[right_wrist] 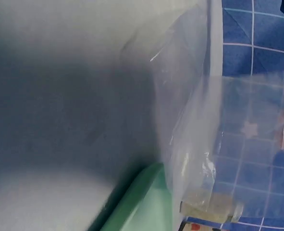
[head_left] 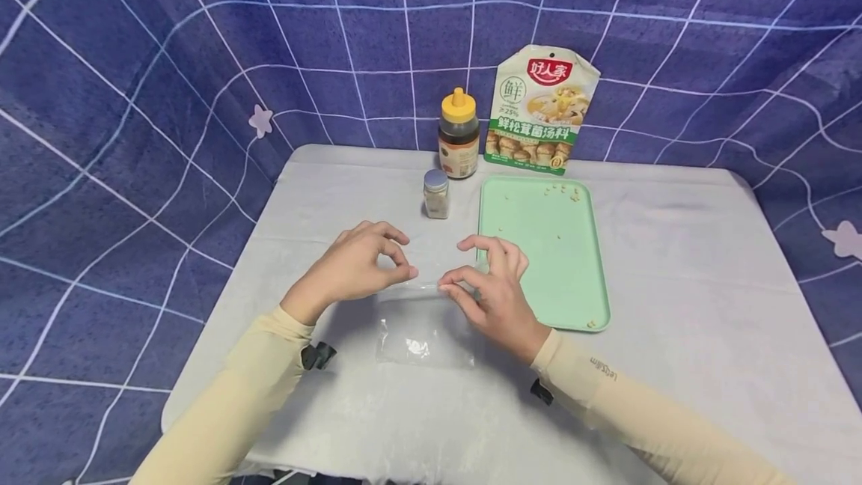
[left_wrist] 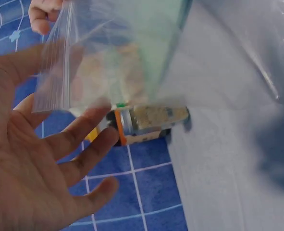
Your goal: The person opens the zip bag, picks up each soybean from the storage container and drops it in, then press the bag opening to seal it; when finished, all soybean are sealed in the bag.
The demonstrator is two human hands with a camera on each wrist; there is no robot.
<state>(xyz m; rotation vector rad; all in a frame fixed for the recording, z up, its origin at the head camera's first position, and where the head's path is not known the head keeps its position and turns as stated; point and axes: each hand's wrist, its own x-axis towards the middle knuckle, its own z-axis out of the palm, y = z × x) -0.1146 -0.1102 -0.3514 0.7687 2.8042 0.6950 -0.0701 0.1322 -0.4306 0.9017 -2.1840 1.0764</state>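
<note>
A clear zip bag (head_left: 417, 331) hangs between the two hands above the table, its top edge held up. My left hand (head_left: 360, 260) pinches its top left with thumb and forefinger, the other fingers spread, as the left wrist view shows beside the bag's ridged zip strip (left_wrist: 67, 62). At the top right, my right hand (head_left: 494, 294) pinches the edge between thumb and forefinger. In the right wrist view the see-through bag (right_wrist: 185, 139) shows, while the right hand itself is out of sight there. Whether the bag's mouth is apart cannot be told.
A green tray (head_left: 539, 260) with a few crumbs lies beside the right hand. Behind the hands stand a small jar (head_left: 436, 197) with a grey lid, a yellow-capped sauce bottle (head_left: 459, 137) and an upright food pouch (head_left: 542, 111). A blue checked curtain (head_left: 364, 43) backs the table (head_left: 673, 283).
</note>
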